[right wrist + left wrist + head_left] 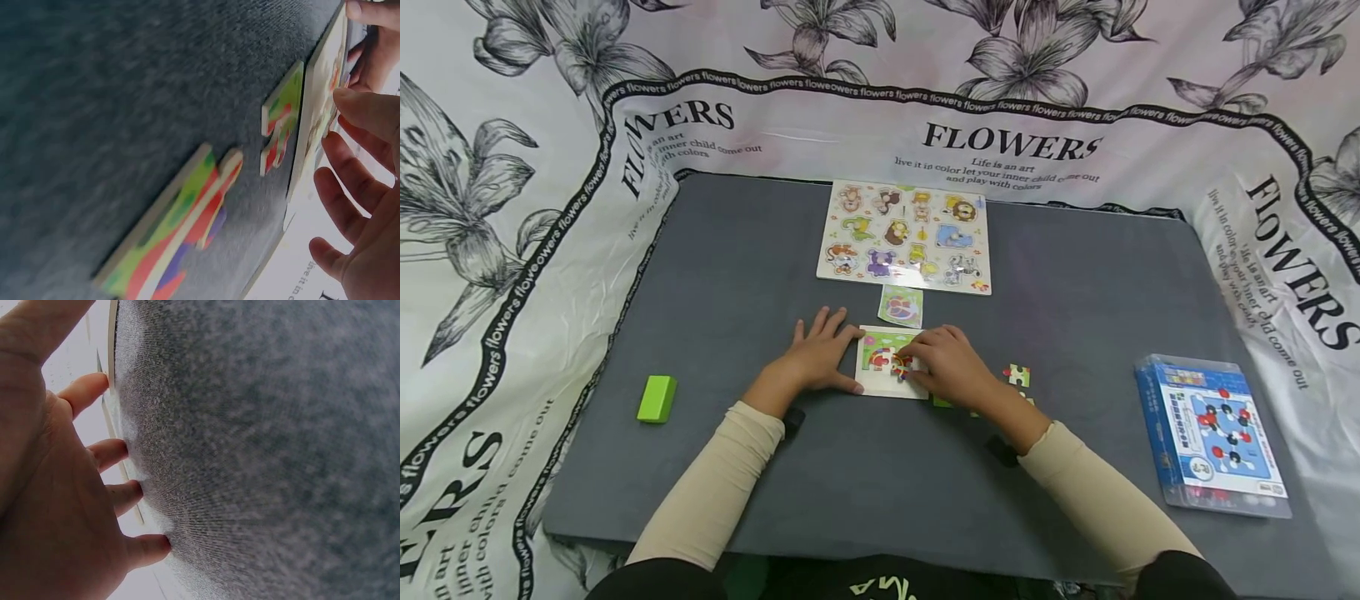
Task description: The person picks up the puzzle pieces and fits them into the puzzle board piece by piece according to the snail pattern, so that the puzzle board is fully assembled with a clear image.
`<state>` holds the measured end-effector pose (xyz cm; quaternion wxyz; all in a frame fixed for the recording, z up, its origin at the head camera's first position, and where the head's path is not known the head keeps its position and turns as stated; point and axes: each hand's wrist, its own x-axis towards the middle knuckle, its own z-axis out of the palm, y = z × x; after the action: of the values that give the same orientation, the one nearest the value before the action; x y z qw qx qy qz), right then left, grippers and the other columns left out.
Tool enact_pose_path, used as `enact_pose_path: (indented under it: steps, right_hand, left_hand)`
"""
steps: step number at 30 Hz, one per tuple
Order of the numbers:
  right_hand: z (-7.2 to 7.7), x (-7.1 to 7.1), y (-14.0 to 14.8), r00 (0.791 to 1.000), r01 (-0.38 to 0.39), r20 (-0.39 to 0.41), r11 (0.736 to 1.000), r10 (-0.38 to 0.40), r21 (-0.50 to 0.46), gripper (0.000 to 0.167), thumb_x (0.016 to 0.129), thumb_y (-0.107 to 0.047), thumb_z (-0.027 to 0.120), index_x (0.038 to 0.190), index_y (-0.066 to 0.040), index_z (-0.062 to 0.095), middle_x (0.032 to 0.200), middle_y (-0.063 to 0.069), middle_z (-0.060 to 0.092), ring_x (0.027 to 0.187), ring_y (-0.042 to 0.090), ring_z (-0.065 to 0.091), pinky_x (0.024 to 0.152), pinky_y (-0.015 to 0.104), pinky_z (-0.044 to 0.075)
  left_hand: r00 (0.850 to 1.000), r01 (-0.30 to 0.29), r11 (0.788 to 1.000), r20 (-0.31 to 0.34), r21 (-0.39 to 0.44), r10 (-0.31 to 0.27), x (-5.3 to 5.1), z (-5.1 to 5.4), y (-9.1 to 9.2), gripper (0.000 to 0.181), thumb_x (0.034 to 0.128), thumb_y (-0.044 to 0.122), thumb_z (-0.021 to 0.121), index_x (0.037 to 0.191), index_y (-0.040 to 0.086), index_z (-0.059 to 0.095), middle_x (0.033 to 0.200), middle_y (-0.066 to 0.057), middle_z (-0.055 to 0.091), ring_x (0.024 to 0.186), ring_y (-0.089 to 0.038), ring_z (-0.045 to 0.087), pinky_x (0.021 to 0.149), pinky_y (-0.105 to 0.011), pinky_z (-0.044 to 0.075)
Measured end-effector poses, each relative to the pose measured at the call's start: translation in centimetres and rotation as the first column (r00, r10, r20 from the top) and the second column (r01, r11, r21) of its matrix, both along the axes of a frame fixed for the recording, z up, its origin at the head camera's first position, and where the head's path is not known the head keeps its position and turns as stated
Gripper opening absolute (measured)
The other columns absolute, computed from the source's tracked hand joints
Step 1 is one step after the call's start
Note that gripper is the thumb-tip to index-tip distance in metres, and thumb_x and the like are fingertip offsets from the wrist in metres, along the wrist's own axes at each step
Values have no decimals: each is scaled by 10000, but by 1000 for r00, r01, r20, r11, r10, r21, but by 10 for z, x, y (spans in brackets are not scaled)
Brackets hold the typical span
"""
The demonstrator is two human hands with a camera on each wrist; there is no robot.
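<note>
A small jigsaw board [880, 388] with a pale frame lies in front of me, part of its green and red picture filled in. My left hand [816, 358] rests on the table with fingers spread, thumb and index fingertip at the board's left edge. Over the board's right part, my right hand [955, 367] pinches a jigsaw piece [901, 367] with red on it; the fingers hide much of it. Loose jigsaw pieces [1017, 375] lie right of the board, partly behind the right forearm. The right wrist view shows a larger striped piece [181, 231] among them.
A picture card [901, 307] lies just beyond the jigsaw board, below a large animal puzzle board [906, 225]. On the left stands a green block [657, 399]. A blue boxed molecule set [1217, 433] lies near the right table edge.
</note>
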<state>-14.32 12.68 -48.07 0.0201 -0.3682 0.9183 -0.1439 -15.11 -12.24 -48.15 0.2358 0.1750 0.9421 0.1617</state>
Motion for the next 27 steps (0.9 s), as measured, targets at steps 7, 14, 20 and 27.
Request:
enact_pose_path:
  steps: [7,14,20,27]
  right_hand:
    - [-8,-2,-10,996,-45,-77,999,45,8,241,832,-209,781,1068,-173,749,1041,14,689,1005,235,599,1005,499,384]
    - [-10,-4,-17,987,-48,-151,998,52,26,204,840,-215,772,1042,-187,765,1009,15,682,970,244,586,975,486,389]
    - [-5,-2,-19,984,-55,-164,995,69,84,185,865,-202,742,1049,-186,755,1027,38,671,1010,274,592,983,517,395]
    - [-5,-1,-12,997,-64,-49,997,66,38,274,879,-227,729,1146,-165,722,1099,50,663,1065,274,584,995,506,395]
  left_hand:
    - [1000,5,1000,6,7,-5,1,-1,1,905,740,543,790,1478,234,368,1630,-135,55,1492,-375,-48,1128,-675,54]
    - [1000,-6,1000,1,-4,6,-1,0,0,925,738,558,784,1492,246,349,1633,-122,39,1493,-366,-59,1132,-669,43]
    - [1000,-1,1000,16,-16,1,-2,2,2,923,740,561,782,1492,248,347,1634,-124,28,1493,-367,-62,1131,-670,45]
    - [1000,1,1000,12,-13,-1,0,4,2,919,744,541,789,1491,236,349,1630,-133,40,1491,-376,-48,1127,-676,47]
